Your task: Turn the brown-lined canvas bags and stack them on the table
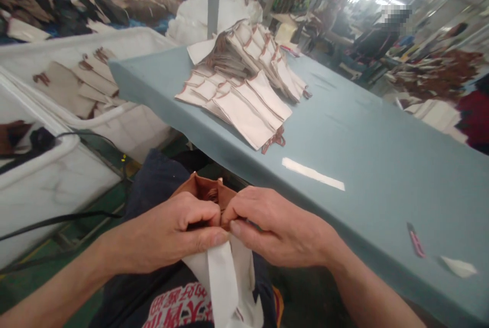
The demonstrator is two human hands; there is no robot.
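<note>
A cream cloth bag with a brown inside stands over my lap, its mouth facing up and away from me. My left hand is closed on the near rim of the bag, thumb outside and fingers bent in over the edge. Right beside it, almost touching, my right hand pinches the same rim. A white strip hangs down the bag's near side from under my left thumb. What lies between the fingertips is hidden.
Ahead stretches a blue-green table bearing stacked cream pieces with brown edging, a white strip, a pink-handled cutter and a cloth scrap. White bins stand at left. A person sits farther back.
</note>
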